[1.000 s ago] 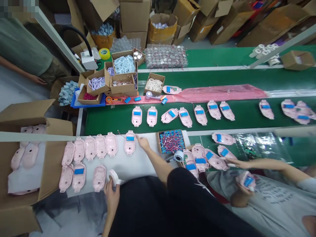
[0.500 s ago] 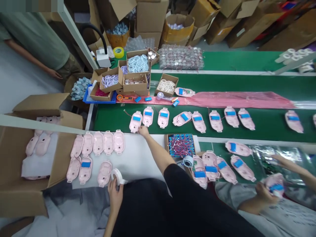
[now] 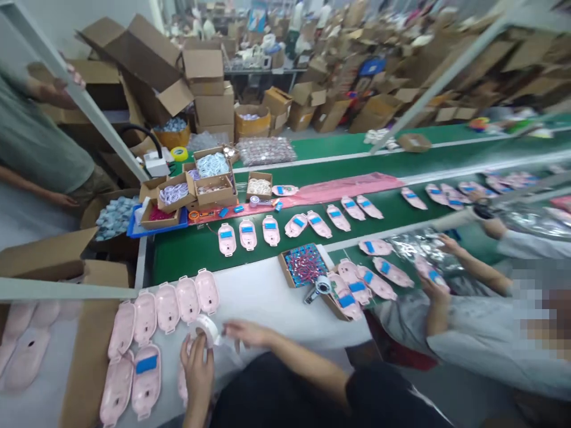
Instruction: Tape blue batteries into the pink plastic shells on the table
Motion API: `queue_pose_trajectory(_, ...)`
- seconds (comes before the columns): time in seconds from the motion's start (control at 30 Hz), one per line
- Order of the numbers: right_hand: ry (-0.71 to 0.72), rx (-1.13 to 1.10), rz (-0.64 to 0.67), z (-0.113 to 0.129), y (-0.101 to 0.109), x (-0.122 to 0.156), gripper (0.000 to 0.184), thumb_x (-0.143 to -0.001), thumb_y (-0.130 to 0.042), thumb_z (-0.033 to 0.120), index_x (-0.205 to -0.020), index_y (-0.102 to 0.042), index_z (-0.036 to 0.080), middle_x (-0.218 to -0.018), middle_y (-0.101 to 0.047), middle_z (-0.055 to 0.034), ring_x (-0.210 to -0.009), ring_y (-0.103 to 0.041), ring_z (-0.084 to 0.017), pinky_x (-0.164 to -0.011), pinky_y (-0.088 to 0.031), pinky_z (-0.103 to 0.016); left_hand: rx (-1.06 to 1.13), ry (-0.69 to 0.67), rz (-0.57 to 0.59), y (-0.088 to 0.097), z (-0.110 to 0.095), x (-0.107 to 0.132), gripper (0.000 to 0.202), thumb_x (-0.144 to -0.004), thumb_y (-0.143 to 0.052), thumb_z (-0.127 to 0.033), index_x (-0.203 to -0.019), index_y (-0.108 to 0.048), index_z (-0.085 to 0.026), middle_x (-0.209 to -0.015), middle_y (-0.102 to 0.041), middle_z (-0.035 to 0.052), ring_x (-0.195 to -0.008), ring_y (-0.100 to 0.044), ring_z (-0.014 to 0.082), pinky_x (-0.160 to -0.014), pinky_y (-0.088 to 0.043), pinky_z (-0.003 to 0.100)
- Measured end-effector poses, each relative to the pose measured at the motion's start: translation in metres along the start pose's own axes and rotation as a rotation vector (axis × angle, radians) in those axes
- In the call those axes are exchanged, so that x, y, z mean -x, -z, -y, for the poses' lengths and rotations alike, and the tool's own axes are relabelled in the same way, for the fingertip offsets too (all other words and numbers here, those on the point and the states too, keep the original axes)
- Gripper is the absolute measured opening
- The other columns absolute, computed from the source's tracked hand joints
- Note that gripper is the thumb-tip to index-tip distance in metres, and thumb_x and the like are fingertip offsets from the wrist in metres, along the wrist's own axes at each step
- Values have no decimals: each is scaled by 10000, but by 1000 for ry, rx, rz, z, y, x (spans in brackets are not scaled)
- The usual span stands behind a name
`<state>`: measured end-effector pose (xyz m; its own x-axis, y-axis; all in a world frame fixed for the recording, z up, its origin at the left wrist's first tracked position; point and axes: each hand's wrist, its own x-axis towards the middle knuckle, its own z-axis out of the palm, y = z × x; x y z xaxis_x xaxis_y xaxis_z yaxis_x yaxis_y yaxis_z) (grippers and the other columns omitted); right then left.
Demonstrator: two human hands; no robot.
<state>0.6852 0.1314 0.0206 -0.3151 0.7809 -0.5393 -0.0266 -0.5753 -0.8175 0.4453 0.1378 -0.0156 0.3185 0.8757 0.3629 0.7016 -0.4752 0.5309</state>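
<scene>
My left hand (image 3: 196, 365) grips a white roll of tape (image 3: 206, 329) just above the white work surface (image 3: 267, 297). My right hand (image 3: 243, 333) is beside the roll, fingers pinched at its loose end. Pink plastic shells (image 3: 167, 306) lie in two rows to the left of my hands, one with a blue battery (image 3: 146, 364) in it. A shell under my left hand is mostly hidden. More pink shells with blue batteries (image 3: 247, 233) ride on the green conveyor belt (image 3: 187, 252) beyond the white surface.
A box of blue batteries with red wires (image 3: 304, 264) and a second tape roll (image 3: 322, 285) sit to the right. Small cardboard boxes of rings (image 3: 213, 166) stand at the belt's far left. A co-worker's hands (image 3: 430, 285) work on shells at right. Another person's arm (image 3: 31, 187) is at left.
My right hand drew back from the conveyor, leaving a pink shell there, and came to the tape roll. The view tilted upward and shifted.
</scene>
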Motion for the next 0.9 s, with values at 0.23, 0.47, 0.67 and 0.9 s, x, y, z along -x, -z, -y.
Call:
queue_pose_trajectory(0.23,98,131,-244,-54,-46,78,253,-954,-636,375,-860,-766,180,-736,-701,17,-554,-488,-87,-553,-349,-204,212,-111,106,-19,15,-81,316,-906,-547,-375,-1126,-699,-206,-1149,-732,126,-1265,-579,354,-1031,-525,573)
queue_pose_trajectory(0.47,-55,764,-332,-87,0,126,164,-936,-681,322,-991,-822,258,-911,-798,-9,-886,-719,-195,-740,-453,-235,349,-157,287,-50,-70,-52,356,-870,-606,-424,-1122,-678,-184,-1155,-714,129,-1363,-500,401,-1115,-450,615)
queue_pose_trajectory(0.67,-119,804,-748,-37,145,153,327,-1042,-544,400,-1128,-796,211,-1082,-795,-50,-943,-703,-185,-820,-472,-229,196,-132,101,-13,-127,-37,363,-920,-613,-459,-1171,-614,-197,-1147,-692,138,-1434,-429,381,-1177,-371,612)
queue_pose_trajectory(0.9,-217,904,-950,0,345,132,458,-978,-513,139,-1393,-676,243,-1454,-595,-124,-1258,-535,-267,-1028,-442,-340,33,-245,-26,14,-141,-28,304,-923,-651,-399,-1164,-605,-220,-1049,-708,118,-1304,-535,369,-1157,-367,617)
